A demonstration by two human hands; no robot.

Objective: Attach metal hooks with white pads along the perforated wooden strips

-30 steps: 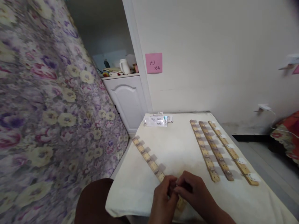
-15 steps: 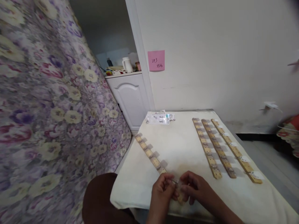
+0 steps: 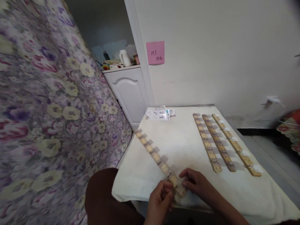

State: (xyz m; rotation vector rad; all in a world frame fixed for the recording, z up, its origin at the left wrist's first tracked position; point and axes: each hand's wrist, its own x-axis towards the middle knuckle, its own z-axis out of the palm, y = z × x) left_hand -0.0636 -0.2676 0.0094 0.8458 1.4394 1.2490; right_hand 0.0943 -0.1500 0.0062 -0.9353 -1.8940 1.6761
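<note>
A narrow wooden strip lies slantwise on the cloth, with metal pieces and clear tags spaced along it. My left hand is beside its near end, fingers curled and thumb pressed in; whatever it may hold is hidden. On the other side, my right hand has thumb and forefinger apart, close to the clear tag at the strip's near end. Whether its fingertips touch that tag I cannot tell.
Three similar strips lie to the right: one strip, a second strip, and an outer strip with white tags. Flat clear packages lie at the back of the cloth-covered table. A floral curtain hangs at left.
My hands have moved apart from their close pinch over the strip's near end. The left one has drawn down and back, uncovering the strip's last pieces. The view has tilted slightly.
</note>
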